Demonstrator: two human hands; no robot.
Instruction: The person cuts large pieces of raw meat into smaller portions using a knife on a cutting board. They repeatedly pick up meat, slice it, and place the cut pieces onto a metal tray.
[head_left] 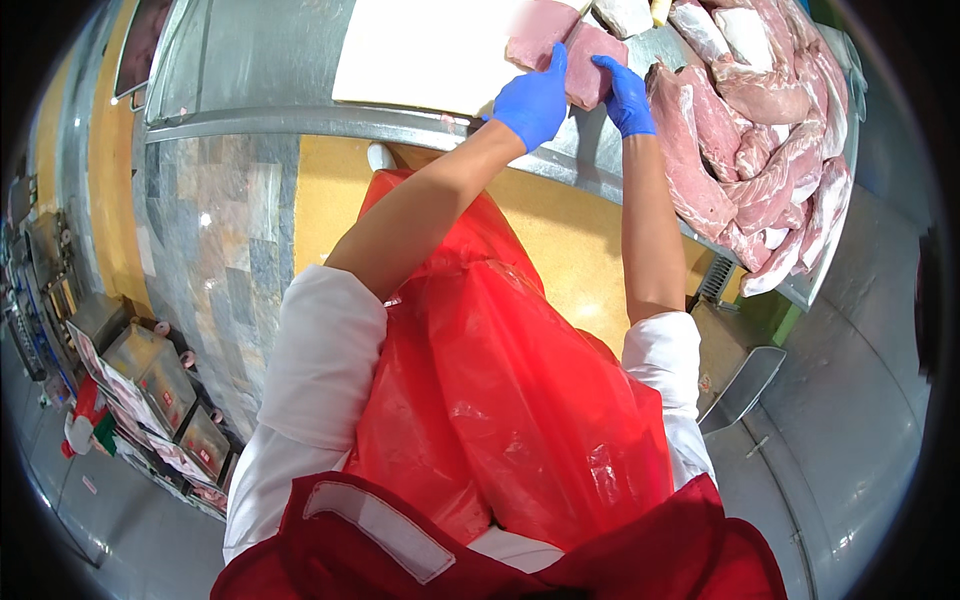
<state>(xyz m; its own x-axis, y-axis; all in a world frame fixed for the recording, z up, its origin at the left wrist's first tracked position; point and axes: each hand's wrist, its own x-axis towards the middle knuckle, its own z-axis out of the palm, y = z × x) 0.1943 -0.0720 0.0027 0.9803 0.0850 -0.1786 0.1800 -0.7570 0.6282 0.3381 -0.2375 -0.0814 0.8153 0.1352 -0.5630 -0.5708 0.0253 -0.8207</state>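
Both my hands wear blue gloves and work on pink raw meat at the top middle. My left hand (532,107) is closed at the lower edge of a cut piece of meat (540,32), its thumb pointing up between two pieces; its other fingers are mostly hidden. My right hand (628,98) grips the right side of a second piece of meat (590,68), thumb on top and fingers curled at the edge. The pieces lie close together at the right end of a white cutting board (420,55).
A large heap of raw meat strips (760,150) fills the right end of the metal table (240,70). A pale whitish piece (625,15) lies beyond my right hand. My red apron (500,370) hangs before the table. Metal bins (150,370) stand on the far left.
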